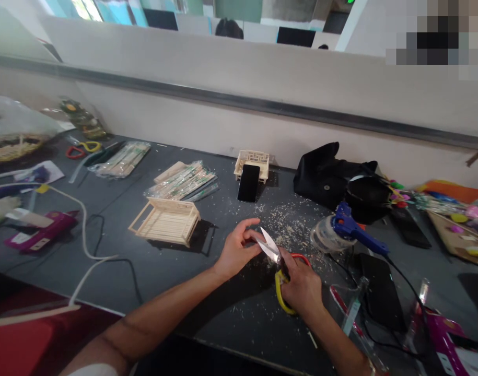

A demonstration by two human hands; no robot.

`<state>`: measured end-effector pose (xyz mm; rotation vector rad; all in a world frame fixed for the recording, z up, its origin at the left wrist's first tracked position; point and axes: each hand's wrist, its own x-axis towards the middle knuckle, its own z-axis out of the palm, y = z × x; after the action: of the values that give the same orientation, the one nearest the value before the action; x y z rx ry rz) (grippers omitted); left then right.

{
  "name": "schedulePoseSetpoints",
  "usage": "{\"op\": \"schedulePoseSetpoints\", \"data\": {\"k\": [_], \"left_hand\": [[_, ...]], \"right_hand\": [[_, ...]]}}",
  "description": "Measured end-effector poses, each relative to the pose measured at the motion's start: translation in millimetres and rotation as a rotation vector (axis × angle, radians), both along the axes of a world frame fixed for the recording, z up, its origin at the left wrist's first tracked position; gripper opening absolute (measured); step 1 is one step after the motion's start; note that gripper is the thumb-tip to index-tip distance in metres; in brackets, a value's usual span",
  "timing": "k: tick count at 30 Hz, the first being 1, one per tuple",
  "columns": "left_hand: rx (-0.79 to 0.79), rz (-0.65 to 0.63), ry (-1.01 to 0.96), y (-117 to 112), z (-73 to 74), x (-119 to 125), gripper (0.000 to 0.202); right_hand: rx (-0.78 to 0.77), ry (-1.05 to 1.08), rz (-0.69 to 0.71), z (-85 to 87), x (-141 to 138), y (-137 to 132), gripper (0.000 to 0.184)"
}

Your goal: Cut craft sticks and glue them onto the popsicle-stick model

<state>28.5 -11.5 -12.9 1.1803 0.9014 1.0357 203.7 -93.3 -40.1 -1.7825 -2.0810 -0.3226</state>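
Note:
My right hand (303, 287) grips a pair of scissors (270, 251) with red and yellow handles. Their blades stand partly apart, pointing up and left. Right by the blade tips is my left hand (234, 255), its thumb and fingers brought together in a pinch. Whatever lies in that pinch is hidden or too small to make out. Pale chips (288, 222) are scattered over the dark table around both hands. Left of my hands stands a small bench-like frame of wooden sticks (164, 222). Farther back, a phone (249, 183) leans against a small wooden-stick seat (258, 159).
A blue glue gun (352, 230) rests on a clear jar (319, 237) to the right, its cord trailing. Behind are a black bag (321, 172) and packs of sticks (191, 180). Purple devices (43, 232) with cables lie at both sides. A low partition (207, 122) bounds the back.

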Motion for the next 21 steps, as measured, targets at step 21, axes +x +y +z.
{"op": "schedulePoseSetpoints", "data": {"k": [21], "left_hand": [[-0.071,0.017,-0.022,-0.5,3.7,-0.3,0.048]], "right_hand": [[-0.022,0.017,0.023,-2.6,2.0,-2.3,0.057]]}}
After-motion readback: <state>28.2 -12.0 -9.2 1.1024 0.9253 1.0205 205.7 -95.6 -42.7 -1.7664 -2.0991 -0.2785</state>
